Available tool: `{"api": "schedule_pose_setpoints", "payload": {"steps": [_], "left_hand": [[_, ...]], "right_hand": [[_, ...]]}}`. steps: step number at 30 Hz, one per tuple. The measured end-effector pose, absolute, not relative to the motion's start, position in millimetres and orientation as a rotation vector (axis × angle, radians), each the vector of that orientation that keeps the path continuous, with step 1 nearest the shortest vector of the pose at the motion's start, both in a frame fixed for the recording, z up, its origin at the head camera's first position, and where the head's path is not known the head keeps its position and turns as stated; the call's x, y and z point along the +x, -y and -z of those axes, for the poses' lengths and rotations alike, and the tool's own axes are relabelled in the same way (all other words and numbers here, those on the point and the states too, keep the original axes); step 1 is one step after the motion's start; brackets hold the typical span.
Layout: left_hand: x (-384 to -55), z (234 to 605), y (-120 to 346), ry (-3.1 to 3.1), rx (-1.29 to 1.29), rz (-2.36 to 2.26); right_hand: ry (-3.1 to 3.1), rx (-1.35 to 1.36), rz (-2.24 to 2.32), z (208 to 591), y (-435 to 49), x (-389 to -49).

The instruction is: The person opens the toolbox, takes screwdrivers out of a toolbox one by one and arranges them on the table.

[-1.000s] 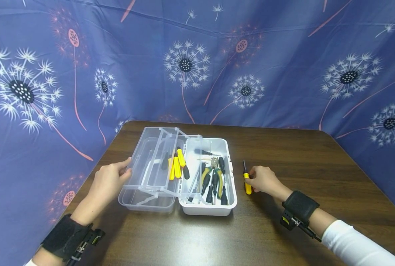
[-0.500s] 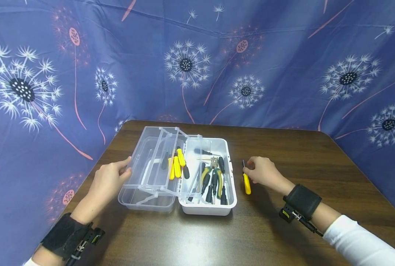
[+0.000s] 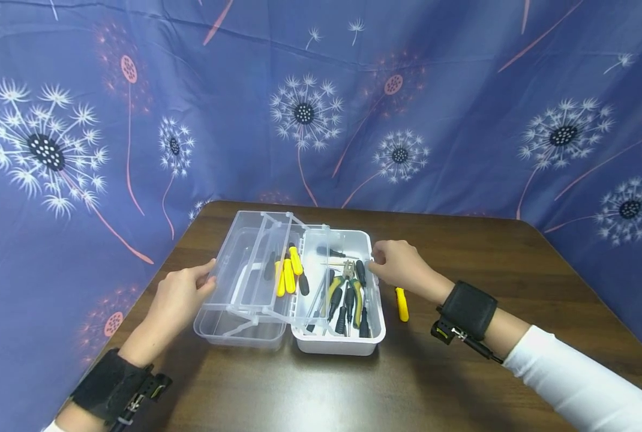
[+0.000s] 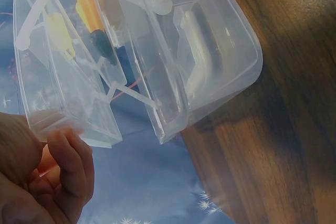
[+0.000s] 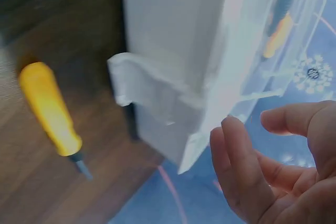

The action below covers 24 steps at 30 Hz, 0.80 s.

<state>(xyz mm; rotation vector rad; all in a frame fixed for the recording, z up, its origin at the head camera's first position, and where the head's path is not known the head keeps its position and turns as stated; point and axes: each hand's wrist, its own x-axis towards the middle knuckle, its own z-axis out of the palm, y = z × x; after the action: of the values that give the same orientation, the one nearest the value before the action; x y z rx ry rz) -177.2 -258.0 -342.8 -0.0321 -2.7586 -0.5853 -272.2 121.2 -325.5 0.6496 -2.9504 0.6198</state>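
Clear tray (image 3: 236, 252) raised left of open white box (image 3: 338, 347).

We see a dark wood-grain worktop (image 3: 515, 264); on it, a white toolbox (image 3: 336, 347) mid-frame and a yellow-handled screwdriver (image 3: 402, 305) right of centre.

From the head I am looking forward and down across the table (image 3: 488, 255) to the patterned cloth (image 3: 234, 150) (my widest view). From the left wrist I am facing the clear tray (image 4: 79, 98) close up; from the right wrist, the white box (image 5: 168, 19) and yellow screwdriver (image 5: 50, 108), which the head view is also taking in.
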Motion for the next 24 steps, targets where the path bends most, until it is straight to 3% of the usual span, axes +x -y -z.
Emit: {"api": "schedule_pose_setpoints", "payload": {"steps": [24], "left_hand": [[-177,344,258,2.757,-0.025,0.594]], "right_hand": [[2.915,0.829,-0.745,304,-43,-276]]}}
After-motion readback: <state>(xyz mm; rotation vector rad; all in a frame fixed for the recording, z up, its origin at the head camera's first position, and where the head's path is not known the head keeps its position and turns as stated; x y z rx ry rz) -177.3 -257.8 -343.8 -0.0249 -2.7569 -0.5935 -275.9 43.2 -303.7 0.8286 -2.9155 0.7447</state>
